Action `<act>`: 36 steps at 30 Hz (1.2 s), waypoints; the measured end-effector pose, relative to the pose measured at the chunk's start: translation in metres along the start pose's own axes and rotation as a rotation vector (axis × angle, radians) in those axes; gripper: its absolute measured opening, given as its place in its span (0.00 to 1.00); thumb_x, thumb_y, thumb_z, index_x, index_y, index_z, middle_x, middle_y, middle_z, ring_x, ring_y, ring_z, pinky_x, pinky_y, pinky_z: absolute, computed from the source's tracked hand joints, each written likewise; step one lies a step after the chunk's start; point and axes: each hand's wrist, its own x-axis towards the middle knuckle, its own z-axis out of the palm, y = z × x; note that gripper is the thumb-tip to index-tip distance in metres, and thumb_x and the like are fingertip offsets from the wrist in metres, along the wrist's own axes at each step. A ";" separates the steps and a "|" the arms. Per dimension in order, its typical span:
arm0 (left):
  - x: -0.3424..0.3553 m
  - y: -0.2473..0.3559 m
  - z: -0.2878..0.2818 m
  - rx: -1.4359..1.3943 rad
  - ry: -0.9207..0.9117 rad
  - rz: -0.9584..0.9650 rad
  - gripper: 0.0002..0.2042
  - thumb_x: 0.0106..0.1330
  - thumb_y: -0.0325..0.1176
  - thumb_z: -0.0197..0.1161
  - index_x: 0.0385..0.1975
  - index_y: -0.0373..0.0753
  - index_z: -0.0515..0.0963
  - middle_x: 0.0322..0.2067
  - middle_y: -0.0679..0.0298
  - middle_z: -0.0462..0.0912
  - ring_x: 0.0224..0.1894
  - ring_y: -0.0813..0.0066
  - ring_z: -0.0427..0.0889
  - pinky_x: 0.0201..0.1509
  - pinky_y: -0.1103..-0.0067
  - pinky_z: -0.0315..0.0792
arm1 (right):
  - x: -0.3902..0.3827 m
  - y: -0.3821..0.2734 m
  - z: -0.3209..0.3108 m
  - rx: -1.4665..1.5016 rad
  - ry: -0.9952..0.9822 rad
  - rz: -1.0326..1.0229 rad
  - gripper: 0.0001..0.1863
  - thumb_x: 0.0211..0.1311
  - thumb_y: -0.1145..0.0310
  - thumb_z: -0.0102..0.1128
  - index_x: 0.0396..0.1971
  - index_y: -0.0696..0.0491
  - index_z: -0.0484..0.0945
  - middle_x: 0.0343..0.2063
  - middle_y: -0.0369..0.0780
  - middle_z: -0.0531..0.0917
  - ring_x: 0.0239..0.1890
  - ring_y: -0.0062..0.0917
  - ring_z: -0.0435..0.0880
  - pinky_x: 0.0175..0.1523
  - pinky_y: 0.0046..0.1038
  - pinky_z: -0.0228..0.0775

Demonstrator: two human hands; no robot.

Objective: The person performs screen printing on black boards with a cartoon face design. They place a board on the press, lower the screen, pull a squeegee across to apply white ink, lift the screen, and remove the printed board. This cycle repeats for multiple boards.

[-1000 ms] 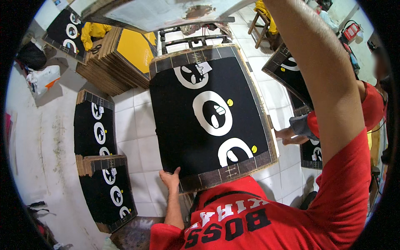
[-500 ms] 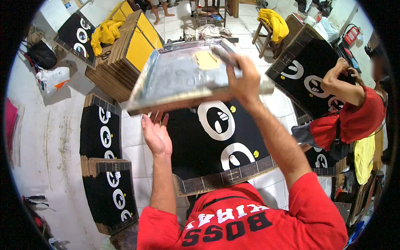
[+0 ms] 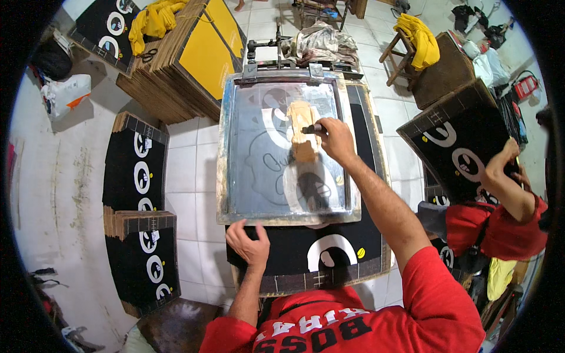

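A framed silkscreen (image 3: pixel 224 153) lies over a black fabric panel (image 3: pixel 268 250) printed with white rings and small yellow shapes, on a board (image 3: pixel 379 165). My right hand (image 3: pixel 336 139) grips a dark handle (image 3: pixel 311 129) on the mesh, amid tan paint-like material (image 3: pixel 305 152); the tool's far end is hard to make out. At the screen's lower left edge, my left hand (image 3: pixel 247 241) has its fingers apart and holds nothing; whether it touches the frame I cannot tell.
A co-worker (image 3: pixel 494 229) grips another printed board (image 3: pixel 432 117) at right. Printed boards (image 3: pixel 129 179) stack at left. Behind them are yellow-topped boards (image 3: pixel 194 53) with scissors (image 3: pixel 147 56) and yellow cloth (image 3: pixel 156 17). A rag (image 3: pixel 318 44) lies behind the screen; a stool (image 3: pixel 394 62) holds more cloth.
The screen has come down from raised onto the panel. My right hand came down with the handle; my left hand moved from the board's side to below the frame. The co-worker's arms moved.
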 end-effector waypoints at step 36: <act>-0.003 -0.034 0.025 0.198 -0.393 0.370 0.46 0.59 0.53 0.71 0.75 0.40 0.58 0.75 0.49 0.56 0.79 0.46 0.49 0.80 0.46 0.42 | 0.112 0.041 0.059 -0.333 -0.144 -0.091 0.12 0.56 0.69 0.66 0.41 0.48 0.85 0.37 0.42 0.88 0.42 0.41 0.88 0.43 0.43 0.76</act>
